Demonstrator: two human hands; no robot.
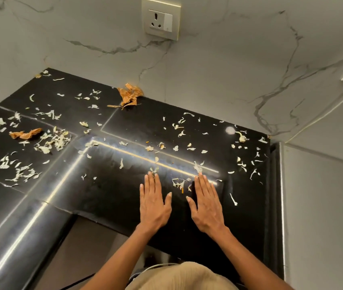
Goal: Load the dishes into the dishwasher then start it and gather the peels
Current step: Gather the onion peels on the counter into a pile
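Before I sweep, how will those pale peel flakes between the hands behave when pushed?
The pale peel flakes look thin and curled, so probably very light and apt to scatter or flutter. On the glossy black counter they should slide easily, though some may slip under the flat left hand or right hand.

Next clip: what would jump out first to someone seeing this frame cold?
Pale peels litter the black countertop, thickest at its left. Two flat hands, left hand and right hand, rest near the front edge with a few scraps between them. A crumpled orange-brown skin lies against the marble wall.
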